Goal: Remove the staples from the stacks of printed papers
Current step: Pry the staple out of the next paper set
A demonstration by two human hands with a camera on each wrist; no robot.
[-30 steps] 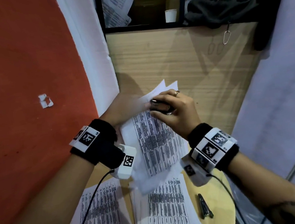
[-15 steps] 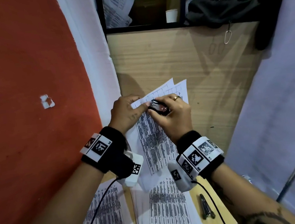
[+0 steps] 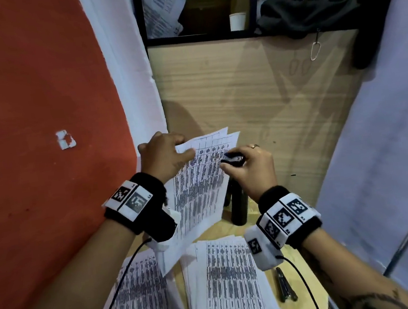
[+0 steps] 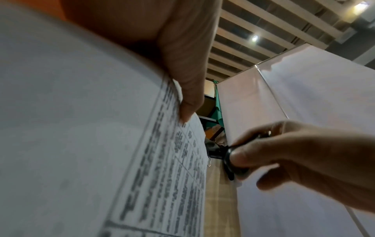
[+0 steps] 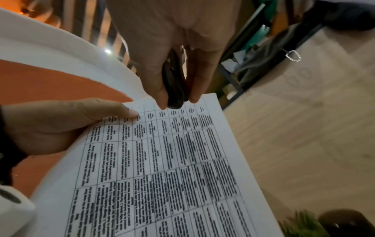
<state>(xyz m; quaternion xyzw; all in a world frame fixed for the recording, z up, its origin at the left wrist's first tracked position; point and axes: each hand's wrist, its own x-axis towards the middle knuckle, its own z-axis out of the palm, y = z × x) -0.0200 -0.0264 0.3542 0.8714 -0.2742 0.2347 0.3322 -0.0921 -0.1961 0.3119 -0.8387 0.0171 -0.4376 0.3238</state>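
My left hand (image 3: 166, 156) holds a stack of printed papers (image 3: 199, 188) up off the table, thumb pinching its top left corner (image 5: 129, 113). The sheets are white with dense black tables (image 5: 162, 160) and fan apart at the top. My right hand (image 3: 247, 167) grips a small black staple remover (image 3: 232, 160) between thumb and fingers, just right of the stack's top edge. In the right wrist view the staple remover (image 5: 175, 89) hangs at the paper's top edge. In the left wrist view my left hand's thumb (image 4: 186, 102) presses the paper (image 4: 101, 144), and the staple remover (image 4: 229, 162) stays apart from it.
Two more stacks of printed papers (image 3: 142, 296) (image 3: 230, 273) lie on the round wooden table (image 3: 297, 265) below my hands. A metal tool (image 3: 285, 288) lies at the table's right side. A dark bottle (image 3: 238, 206) stands behind. A wooden cabinet (image 3: 254, 92) is ahead, an orange wall (image 3: 29, 123) to the left.
My right hand with the staple remover has pulled away to the right, off the stack's top left corner. My left hand has kept its hold and raised the sheets, which now fan apart.
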